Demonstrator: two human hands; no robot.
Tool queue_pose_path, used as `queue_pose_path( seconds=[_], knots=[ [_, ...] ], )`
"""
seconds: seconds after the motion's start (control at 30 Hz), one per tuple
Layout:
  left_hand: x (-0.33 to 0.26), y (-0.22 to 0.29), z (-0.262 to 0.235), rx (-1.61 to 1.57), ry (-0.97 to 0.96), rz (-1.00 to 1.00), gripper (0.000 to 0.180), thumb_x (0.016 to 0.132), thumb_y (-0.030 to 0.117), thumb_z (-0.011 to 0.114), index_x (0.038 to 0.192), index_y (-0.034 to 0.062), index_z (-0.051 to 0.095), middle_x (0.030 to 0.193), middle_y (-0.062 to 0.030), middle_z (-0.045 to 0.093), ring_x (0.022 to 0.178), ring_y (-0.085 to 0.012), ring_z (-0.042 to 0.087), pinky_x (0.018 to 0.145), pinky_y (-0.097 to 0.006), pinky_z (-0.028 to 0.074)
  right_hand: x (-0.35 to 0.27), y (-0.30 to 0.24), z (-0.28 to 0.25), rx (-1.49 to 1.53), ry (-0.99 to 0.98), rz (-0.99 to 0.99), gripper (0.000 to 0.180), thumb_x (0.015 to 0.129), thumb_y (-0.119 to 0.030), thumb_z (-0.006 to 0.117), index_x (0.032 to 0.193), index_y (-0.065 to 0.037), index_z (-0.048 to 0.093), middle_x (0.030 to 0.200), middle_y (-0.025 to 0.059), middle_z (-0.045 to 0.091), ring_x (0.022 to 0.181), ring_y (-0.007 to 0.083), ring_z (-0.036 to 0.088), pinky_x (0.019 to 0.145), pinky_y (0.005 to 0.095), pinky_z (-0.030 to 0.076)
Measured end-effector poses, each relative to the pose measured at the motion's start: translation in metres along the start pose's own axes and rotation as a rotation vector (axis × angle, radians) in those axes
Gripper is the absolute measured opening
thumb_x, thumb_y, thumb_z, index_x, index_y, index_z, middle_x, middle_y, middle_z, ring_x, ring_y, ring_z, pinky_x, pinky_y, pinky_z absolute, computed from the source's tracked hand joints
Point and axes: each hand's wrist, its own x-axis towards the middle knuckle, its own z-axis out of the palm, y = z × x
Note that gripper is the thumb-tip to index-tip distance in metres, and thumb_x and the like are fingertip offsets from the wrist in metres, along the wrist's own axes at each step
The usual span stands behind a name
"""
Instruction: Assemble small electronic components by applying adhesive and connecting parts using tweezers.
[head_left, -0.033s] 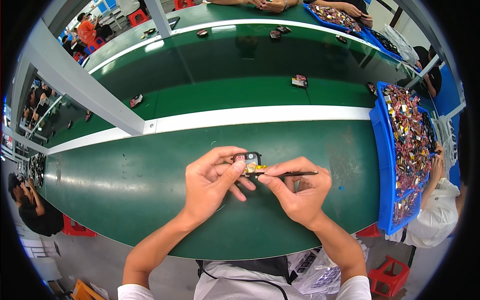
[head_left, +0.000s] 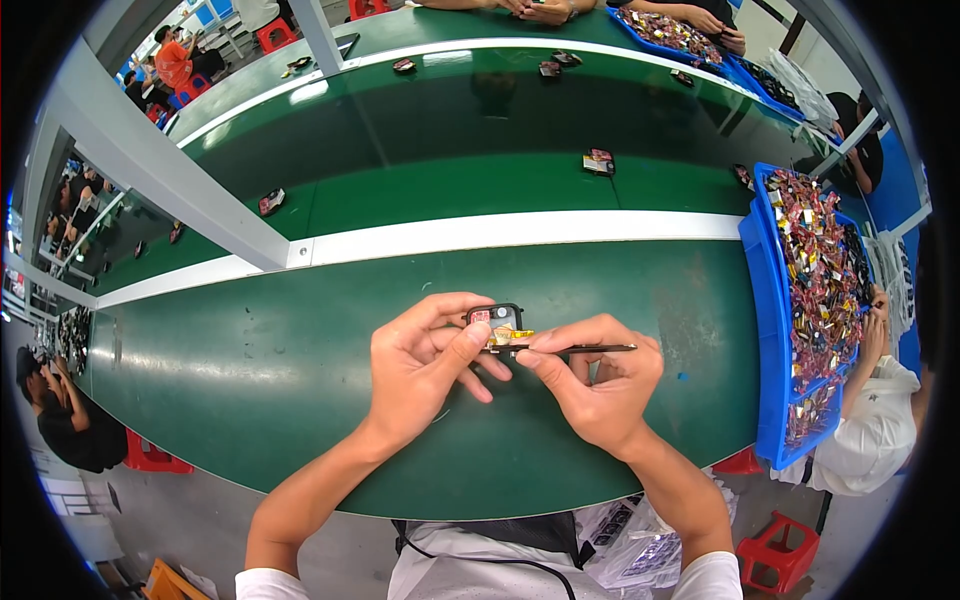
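Fingers of the left hand (head_left: 420,365) pinched a small, light, probably fragile black module (head_left: 497,322) by its edges; the right hand (head_left: 600,385) gripped a thin tool (head_left: 585,349).

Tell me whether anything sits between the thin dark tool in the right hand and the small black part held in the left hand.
Nothing visible does. The left hand holds the small black part above the green table. The thin dark tool, in the right hand, already reaches the part's yellow-taped lower edge; the left thumb lies just beside the tip.
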Motion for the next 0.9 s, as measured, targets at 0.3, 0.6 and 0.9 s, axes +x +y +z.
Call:
queue_pose_path(
  seconds=[0.3,0.6,0.9],
  knots=[
    [0.0021,0.0057,-0.0053,-0.023,-0.054,-0.050,0.026,0.101,0.005,0.061,0.121,-0.0109,0.060,0.095,-0.0196,0.071,0.070,-0.0234,0.073,0.051,-0.028,0.060,0.0051,0.0021,-0.0037,0.023,-0.074,-0.122,0.015,0.075,0.003,0.082,0.084,-0.006,0.075,0.078,0.0016,0.077,0.039,0.0027,0.045,0.040,0.0205,0.031],
    [0.0040,0.0040,-0.0073,-0.023,-0.013,-0.031,0.026,0.101,0.005,0.061,0.122,-0.0098,0.060,0.096,-0.0195,0.071,0.069,-0.0226,0.073,0.051,-0.028,0.060,0.0043,-0.0006,-0.0009,0.041,-0.016,-0.037,0.015,0.075,0.003,0.083,0.085,-0.004,0.075,0.080,0.0039,0.077,0.040,0.0031,0.044,0.039,0.0218,0.031],
    [0.0023,0.0056,-0.0035,0.004,-0.003,-0.057,0.024,0.101,0.005,0.061,0.120,-0.0102,0.061,0.091,-0.0183,0.072,0.069,-0.0202,0.072,0.051,-0.027,0.060,0.0073,-0.0024,-0.0008,-0.045,-0.085,-0.202,0.018,0.072,0.006,0.080,0.083,-0.007,0.075,0.081,0.0054,0.078,0.047,0.0095,0.060,0.043,0.0236,0.036]
  ],
)
